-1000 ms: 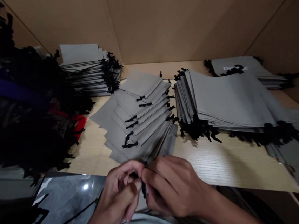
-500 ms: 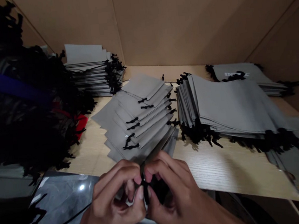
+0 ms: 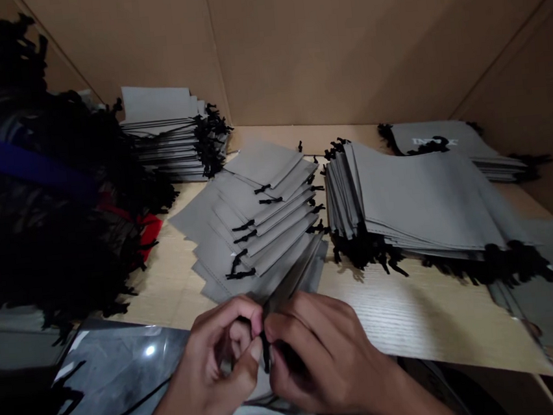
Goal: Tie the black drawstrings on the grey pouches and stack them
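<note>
My left hand (image 3: 208,364) and my right hand (image 3: 320,360) meet low in the view, pinching the black cord (image 3: 266,352) of a grey drawstring pouch (image 3: 288,283). That pouch rises on edge from between my fingers toward the table. Just beyond my hands lies a fanned stack of similar grey pouches (image 3: 253,219), their black cord ends knotted. Farther right sits a thick grey pouch stack (image 3: 417,197) with a fringe of black cords along its near side.
Another pouch stack (image 3: 157,111) stands at the back left, and one with a white logo (image 3: 439,146) at the back right. A dark heap of black cords (image 3: 47,216) fills the left, above a glossy grey plastic sheet (image 3: 111,373). Cardboard walls (image 3: 338,38) surround the wooden table (image 3: 394,307).
My hands have parted slightly from their curled position around the cord, and the pouch now shows more clearly, tilted up between them. The view has shifted slightly.
</note>
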Motion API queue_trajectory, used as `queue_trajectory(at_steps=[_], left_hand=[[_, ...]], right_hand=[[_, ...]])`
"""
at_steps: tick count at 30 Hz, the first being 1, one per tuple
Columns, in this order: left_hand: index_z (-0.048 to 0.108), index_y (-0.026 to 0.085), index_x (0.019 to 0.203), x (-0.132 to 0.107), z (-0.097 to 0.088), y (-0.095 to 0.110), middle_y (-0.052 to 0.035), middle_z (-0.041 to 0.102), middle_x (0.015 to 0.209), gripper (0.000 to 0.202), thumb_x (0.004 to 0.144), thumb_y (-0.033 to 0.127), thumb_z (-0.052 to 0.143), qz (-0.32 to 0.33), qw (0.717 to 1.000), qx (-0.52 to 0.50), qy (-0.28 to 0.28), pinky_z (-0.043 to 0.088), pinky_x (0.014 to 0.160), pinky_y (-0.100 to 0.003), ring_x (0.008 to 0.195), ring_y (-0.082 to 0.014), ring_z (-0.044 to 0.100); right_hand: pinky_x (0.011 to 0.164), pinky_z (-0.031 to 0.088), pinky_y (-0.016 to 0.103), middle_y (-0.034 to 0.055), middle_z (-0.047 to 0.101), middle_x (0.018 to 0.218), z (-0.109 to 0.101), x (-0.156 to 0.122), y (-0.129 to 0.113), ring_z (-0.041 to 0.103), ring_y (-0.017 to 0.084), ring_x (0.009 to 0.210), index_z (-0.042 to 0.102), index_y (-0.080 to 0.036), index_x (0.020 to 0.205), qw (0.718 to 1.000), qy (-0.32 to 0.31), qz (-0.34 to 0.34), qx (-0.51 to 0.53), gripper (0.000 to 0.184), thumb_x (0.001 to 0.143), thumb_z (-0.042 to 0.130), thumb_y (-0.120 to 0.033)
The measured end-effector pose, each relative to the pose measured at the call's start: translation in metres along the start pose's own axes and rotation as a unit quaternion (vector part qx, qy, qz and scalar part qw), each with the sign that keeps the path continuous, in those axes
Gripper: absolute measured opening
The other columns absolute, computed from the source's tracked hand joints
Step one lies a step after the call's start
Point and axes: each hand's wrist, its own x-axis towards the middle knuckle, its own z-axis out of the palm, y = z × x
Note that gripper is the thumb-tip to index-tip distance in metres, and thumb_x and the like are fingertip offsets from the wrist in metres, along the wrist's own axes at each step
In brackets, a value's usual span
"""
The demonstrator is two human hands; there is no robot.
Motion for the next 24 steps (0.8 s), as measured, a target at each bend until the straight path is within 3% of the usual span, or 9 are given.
queue_trajectory(at_steps=[3, 6, 14, 24], left_hand=[[0.058, 0.027, 0.105, -0.001, 0.002, 0.000, 0.0032, 0.057, 0.091, 0.013, 0.102, 0.015, 0.061, 0.075, 0.993, 0.080, 0.035, 0.047, 0.058, -0.019, 0.064, -0.0101, 0.054], [0.058, 0.029, 0.110, -0.001, 0.002, 0.001, 0.0040, 0.057, 0.094, 0.025, 0.098, 0.007, 0.063, 0.107, 0.986, 0.119, 0.044, 0.048, 0.059, -0.018, 0.065, -0.0099, 0.055], [0.060, 0.028, 0.102, 0.009, -0.003, 0.018, 0.0050, 0.063, 0.091, 0.023, 0.095, 0.006, 0.061, 0.090, 0.983, 0.163, 0.007, 0.047, 0.053, -0.018, 0.060, -0.0092, 0.057], [0.065, 0.029, 0.104, 0.011, -0.008, 0.024, 0.0031, 0.069, 0.088, 0.026, 0.093, 0.005, 0.063, 0.097, 0.976, 0.196, -0.015, 0.057, 0.069, -0.024, 0.076, -0.0155, 0.073]], right_hand=[[0.062, 0.049, 0.032, 0.0032, 0.067, 0.086, -0.002, -0.001, -0.003, 0.060, 0.018, 0.073, 0.061, -0.016, 0.106, 0.998, -0.001, 0.054, 0.044, 0.016, 0.092, 0.057, -0.011], [0.063, 0.049, 0.032, 0.0032, 0.067, 0.088, -0.004, -0.002, -0.004, 0.061, 0.018, 0.074, 0.061, -0.016, 0.107, 0.997, 0.000, 0.065, 0.049, 0.017, 0.091, 0.057, -0.011], [0.059, 0.045, 0.030, 0.0015, 0.063, 0.088, -0.010, -0.004, 0.004, 0.058, 0.016, 0.073, 0.062, -0.017, 0.105, 0.994, -0.026, 0.064, 0.083, 0.015, 0.091, 0.057, -0.012], [0.059, 0.042, 0.032, 0.0015, 0.061, 0.090, -0.017, -0.006, 0.009, 0.058, 0.017, 0.075, 0.061, -0.019, 0.105, 0.990, -0.076, 0.073, 0.098, 0.018, 0.089, 0.057, -0.013]])
